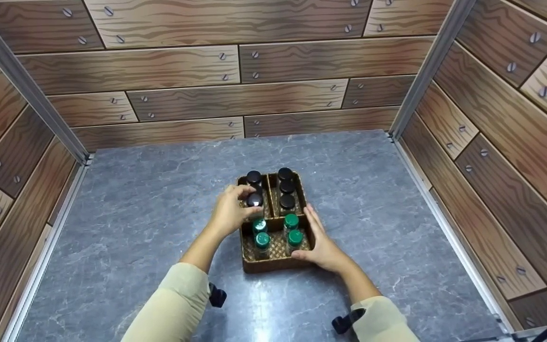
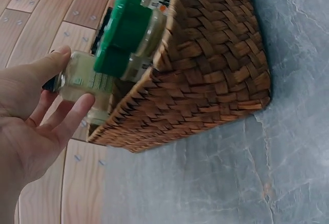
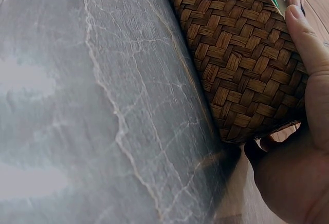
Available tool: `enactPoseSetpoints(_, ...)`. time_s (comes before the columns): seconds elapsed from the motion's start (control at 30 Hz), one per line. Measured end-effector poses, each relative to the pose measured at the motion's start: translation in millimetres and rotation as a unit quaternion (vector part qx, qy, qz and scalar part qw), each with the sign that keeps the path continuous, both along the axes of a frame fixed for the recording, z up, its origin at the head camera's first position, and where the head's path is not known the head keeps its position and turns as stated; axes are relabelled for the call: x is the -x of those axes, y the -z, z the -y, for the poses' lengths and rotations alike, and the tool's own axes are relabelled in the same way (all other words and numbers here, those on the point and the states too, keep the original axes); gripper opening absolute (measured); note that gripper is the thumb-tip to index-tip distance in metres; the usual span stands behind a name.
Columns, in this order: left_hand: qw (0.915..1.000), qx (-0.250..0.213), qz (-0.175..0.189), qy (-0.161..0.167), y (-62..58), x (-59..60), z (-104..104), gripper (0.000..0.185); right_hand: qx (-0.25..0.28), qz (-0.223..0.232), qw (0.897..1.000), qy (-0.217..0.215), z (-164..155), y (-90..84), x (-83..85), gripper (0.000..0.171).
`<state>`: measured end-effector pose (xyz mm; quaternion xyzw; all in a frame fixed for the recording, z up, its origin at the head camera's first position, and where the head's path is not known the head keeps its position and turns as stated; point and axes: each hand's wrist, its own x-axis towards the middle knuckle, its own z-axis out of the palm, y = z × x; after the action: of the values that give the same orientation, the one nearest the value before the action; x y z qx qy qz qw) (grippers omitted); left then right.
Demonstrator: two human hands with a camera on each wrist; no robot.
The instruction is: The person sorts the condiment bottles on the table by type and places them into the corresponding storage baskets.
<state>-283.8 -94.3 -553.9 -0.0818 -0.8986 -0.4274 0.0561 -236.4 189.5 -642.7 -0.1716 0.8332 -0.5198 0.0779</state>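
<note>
A brown woven basket [image 1: 278, 263] with dividers stands on the tabletop. My left hand [image 1: 230, 209] pinches a glass jar with a black cap [image 1: 254, 199] between thumb and fingers, at the basket's back left compartment. In the left wrist view the jar's clear body [image 2: 85, 75] shows between them, tilted by the camera's angle. My right hand [image 1: 323, 244] holds the basket's front right corner, its thumb at the front rim and its fingers along the right side. Jars with green caps [image 1: 291, 221] stand in the wide front compartment, in two pairs.
More black-capped jars [image 1: 287, 186] stand in the back right compartment, and another black-capped jar [image 1: 254, 177] in the back left one. The grey marbled tabletop [image 1: 150, 204] is bounded by wood-patterned walls [image 1: 183, 61] at the back and sides.
</note>
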Motion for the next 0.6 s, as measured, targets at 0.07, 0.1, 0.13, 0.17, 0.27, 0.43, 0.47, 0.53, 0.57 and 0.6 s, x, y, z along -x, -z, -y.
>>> enactPoseSetpoints(0.07, 1.0000, -0.002, -0.002, 0.006, 3.6, 1.8, -0.7, 0.048, -0.002, 0.002, 1.000, 0.000, -0.5, -0.4, 0.0, 0.129)
enactPoseSetpoints(0.1, 1.0000, -0.001, -0.003, 0.008, 5.1, 2.6, -0.9, 0.048, -0.004, 0.004, 1.000, 0.001, -0.8, -0.8, -0.1, 0.129)
enactPoseSetpoints(0.13, 0.9999, -0.001, -0.003, 0.011, 6.6, 3.2, -0.9, 0.049, -0.004, 0.004, 1.000, 0.000, -0.7, -0.8, -0.3, 0.129)
enactPoseSetpoints(0.17, 0.9999, -0.001, -0.002, 0.013, 8.0, 3.6, -0.9, 0.049, -0.006, 0.006, 1.000, 0.000, -0.6, -0.9, -0.3, 0.129)
enactPoseSetpoints(0.27, 0.9998, -0.001, 0.006, 0.019, 10.9, 5.1, -0.9, 0.048, -0.005, 0.002, 1.000, -0.001, -0.3, -0.8, -0.6, 0.129)
enactPoseSetpoints(0.43, 0.9993, -0.009, 0.020, 0.030, 15.6, 8.1, -1.0, 0.048, -0.003, -0.001, 1.000, -0.001, 0.6, -3.3, -2.2, 0.130)
enactPoseSetpoints(0.47, 0.9992, -0.012, 0.021, 0.033, 16.7, 8.8, -1.0, 0.049, -0.005, 0.000, 1.000, -0.001, 0.4, -3.1, -2.1, 0.130)
enactPoseSetpoints(0.53, 0.9989, -0.019, 0.020, 0.037, 18.8, 9.7, -0.8, 0.050, -0.010, 0.001, 1.000, -0.001, -0.1, -3.0, -1.7, 0.129)
enactPoseSetpoints(0.57, 0.9989, -0.022, 0.019, 0.038, 19.8, 10.1, -0.8, 0.050, -0.014, -0.001, 1.000, -0.002, -1.6, 1.0, 0.1, 0.130)
enactPoseSetpoints(0.6, 0.9988, -0.024, 0.018, 0.038, 20.7, 10.5, -0.8, 0.050, -0.014, -0.002, 1.000, -0.002, -1.7, 1.0, 0.2, 0.130)
